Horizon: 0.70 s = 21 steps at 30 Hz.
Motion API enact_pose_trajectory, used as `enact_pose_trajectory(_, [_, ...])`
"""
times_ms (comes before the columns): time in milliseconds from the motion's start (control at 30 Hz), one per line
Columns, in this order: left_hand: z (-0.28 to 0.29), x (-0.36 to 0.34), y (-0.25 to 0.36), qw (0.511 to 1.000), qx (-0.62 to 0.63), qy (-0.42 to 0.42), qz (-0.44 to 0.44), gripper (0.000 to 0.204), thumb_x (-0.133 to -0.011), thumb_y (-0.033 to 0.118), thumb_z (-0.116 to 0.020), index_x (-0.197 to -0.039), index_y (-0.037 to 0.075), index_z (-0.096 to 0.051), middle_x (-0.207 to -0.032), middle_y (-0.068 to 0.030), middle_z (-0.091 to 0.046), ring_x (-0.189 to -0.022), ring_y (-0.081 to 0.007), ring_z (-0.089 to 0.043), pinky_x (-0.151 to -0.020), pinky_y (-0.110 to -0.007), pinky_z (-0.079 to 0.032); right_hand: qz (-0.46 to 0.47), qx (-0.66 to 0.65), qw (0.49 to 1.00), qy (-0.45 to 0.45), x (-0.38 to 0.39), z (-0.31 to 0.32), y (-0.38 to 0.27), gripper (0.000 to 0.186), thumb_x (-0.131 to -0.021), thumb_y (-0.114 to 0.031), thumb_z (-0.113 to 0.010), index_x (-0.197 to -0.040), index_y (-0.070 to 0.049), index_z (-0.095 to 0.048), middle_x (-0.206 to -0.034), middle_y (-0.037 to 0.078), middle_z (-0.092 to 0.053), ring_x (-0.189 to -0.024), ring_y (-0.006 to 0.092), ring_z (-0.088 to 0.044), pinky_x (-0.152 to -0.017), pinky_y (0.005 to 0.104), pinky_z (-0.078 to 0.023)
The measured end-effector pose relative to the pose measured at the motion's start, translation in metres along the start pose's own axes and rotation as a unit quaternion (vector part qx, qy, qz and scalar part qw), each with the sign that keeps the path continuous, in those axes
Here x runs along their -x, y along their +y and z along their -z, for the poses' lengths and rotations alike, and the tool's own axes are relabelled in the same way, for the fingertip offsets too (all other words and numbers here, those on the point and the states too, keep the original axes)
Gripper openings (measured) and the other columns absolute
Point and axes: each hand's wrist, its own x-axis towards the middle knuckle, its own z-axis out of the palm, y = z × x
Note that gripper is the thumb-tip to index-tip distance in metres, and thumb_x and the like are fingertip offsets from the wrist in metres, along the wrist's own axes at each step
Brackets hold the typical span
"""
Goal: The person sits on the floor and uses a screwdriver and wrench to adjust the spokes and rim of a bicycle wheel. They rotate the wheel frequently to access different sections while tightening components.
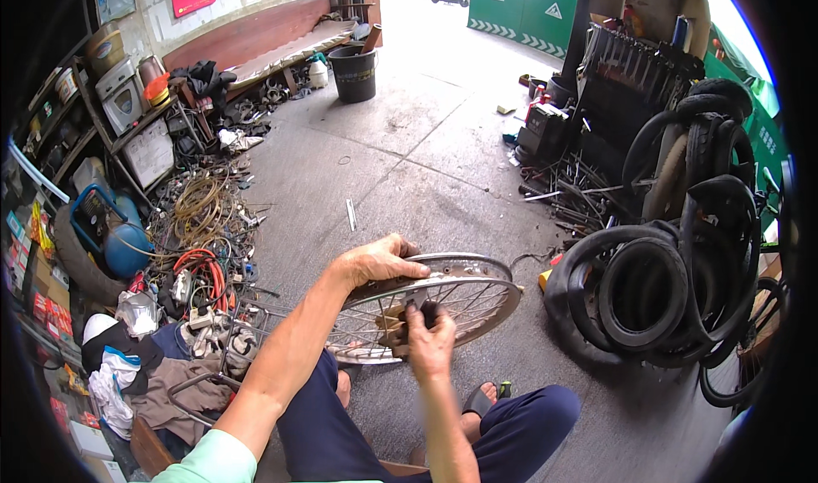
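A spoked bicycle wheel rim with no tyre on it is held tilted above my knees, its metal worn and rusty. My left hand is closed over the far upper edge of the rim, thumb lying along it. Close to the wheel's middle, my right hand has its thumb and fingers pinched together in front of the spokes. A small greyish piece shows at the thumb tip, too small to name. A brownish hub sits just left of those fingers and is partly hidden.
Black tyres are piled at the right, beside a rack of hand tools. Tangled hoses and cables, clothes and a blue tank crowd the left. Farther off stands a black bucket. A thin pale strip lies on the concrete floor.
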Motion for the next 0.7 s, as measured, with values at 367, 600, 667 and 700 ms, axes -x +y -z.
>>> enact_pose_trajectory(367, [-0.001,0.007,0.004,0.999,-0.025,0.036,0.0,0.048,-0.08,0.031,-0.081,-0.107,-0.007,-0.07,-0.09,-0.0084,-0.071,-0.076,-0.0129,-0.063,-0.066,-0.028,-0.05,0.042,-0.085,0.993,0.071,0.009,-0.029,0.016,0.018,-0.097,-0.013,-0.061,-0.105,0.001,-0.053,-0.083,0.009,-0.064,-0.057,0.0149,-0.061,-0.048,0.0301,-0.053])
enact_pose_trajectory(600, [0.0,0.004,-0.001,0.999,-0.022,0.036,0.007,0.046,-0.08,0.029,-0.081,-0.106,-0.007,-0.07,-0.088,-0.0078,-0.071,-0.073,-0.0124,-0.063,-0.064,-0.026,-0.05,0.055,-0.092,0.989,0.098,0.008,-0.037,0.013,0.019,-0.097,-0.01,-0.058,-0.106,0.006,-0.054,-0.082,0.01,-0.063,-0.059,0.0111,-0.058,-0.053,0.0267,-0.049])
enact_pose_trajectory(667, [-0.003,0.001,0.001,0.999,-0.022,0.041,0.006,0.046,-0.08,0.029,-0.081,-0.106,-0.007,-0.07,-0.088,-0.0073,-0.071,-0.073,-0.0124,-0.063,-0.064,-0.026,-0.05,0.083,-0.076,0.987,0.115,-0.001,-0.036,0.028,0.02,-0.096,-0.01,-0.059,-0.106,0.006,-0.054,-0.083,0.01,-0.064,-0.059,0.0115,-0.058,-0.053,0.0268,-0.05])
enact_pose_trajectory(700, [-0.003,0.002,0.002,0.999,-0.023,0.047,0.007,0.046,-0.08,0.029,-0.081,-0.106,-0.007,-0.07,-0.088,-0.0071,-0.071,-0.073,-0.0124,-0.063,-0.064,-0.026,-0.05,0.097,-0.07,0.986,0.12,-0.005,-0.036,0.037,0.02,-0.096,-0.01,-0.059,-0.106,0.006,-0.054,-0.083,0.01,-0.064,-0.059,0.0117,-0.059,-0.053,0.0268,-0.05])
